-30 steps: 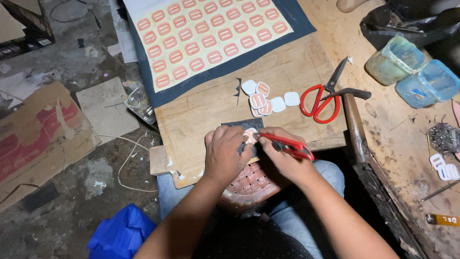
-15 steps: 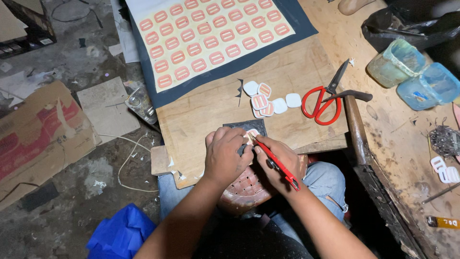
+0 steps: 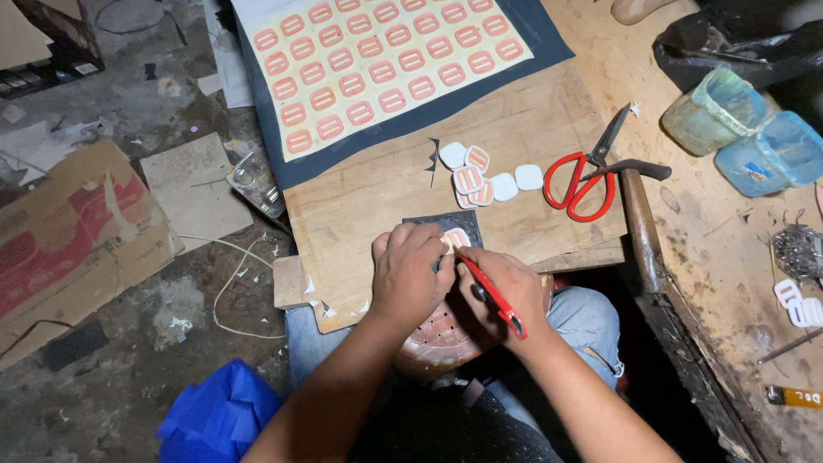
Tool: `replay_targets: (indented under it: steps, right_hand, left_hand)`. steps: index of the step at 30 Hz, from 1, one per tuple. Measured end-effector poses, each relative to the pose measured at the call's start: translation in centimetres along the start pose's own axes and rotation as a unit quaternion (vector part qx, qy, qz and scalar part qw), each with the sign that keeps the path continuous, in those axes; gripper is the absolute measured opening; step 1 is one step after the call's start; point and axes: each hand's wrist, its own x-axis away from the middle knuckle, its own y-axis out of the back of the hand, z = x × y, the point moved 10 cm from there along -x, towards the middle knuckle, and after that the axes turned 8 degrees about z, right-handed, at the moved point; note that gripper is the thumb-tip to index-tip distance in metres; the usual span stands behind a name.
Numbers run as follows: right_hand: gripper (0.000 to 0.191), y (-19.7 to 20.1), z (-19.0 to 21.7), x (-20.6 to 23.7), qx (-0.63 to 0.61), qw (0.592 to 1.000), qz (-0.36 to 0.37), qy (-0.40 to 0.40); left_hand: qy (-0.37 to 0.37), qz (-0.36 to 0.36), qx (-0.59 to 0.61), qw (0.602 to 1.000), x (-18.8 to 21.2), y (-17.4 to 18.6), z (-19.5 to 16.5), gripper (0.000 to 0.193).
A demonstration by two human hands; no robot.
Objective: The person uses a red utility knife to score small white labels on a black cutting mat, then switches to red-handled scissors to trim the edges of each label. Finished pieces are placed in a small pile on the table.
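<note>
Currently, my left hand [image 3: 410, 276] pins a dark patch [image 3: 450, 230] on the board [image 3: 531, 129]; right hand [image 3: 506, 291] grips a red knife [image 3: 489, 294]. Six pieces [image 3: 480, 176] cut; sheet [image 3: 386, 69] remains.

Label sheet [image 3: 386, 60]: cream with rows of pink rounded labels, above the wooden board [image 3: 514, 137].
Cut labels [image 3: 480, 176]: small pile on the board.
Cardboard box [image 3: 69, 231]: brown and red, flattened, left of the board.

On the board [image 3: 514, 137], scissors [image 3: 587, 176] lie right of the cut pieces [image 3: 484, 176], the sheet [image 3: 386, 64] behind them, hands in front.
</note>
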Motion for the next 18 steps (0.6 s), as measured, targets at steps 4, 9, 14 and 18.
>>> replay_targets:
  steps: [4, 9, 14, 18]
  right_hand:
    - [0.026, -1.0, -3.8, 1.6, -0.090, 0.986, 0.002, -0.140]
    - [0.031, -1.7, -5.7, 3.0, -0.169, 0.972, -0.010, -0.164]
    - [0.030, -1.7, -5.2, 2.8, -0.129, 0.981, -0.005, -0.145]
    - [0.024, -0.5, -2.2, 2.1, -0.049, 0.998, -0.019, -0.036]
  left_hand:
    - [-0.002, -0.014, 0.029, 0.999, -0.1, 0.1, 0.0, 0.029]
    - [0.050, -0.002, 0.137, 0.989, -0.4, -0.7, 0.9, 0.028]
    - [0.157, 0.036, 0.229, 0.960, -0.8, -2.8, 2.8, 0.027]
    - [0.175, 0.027, 0.229, 0.957, -0.9, -3.0, 3.4, 0.025]
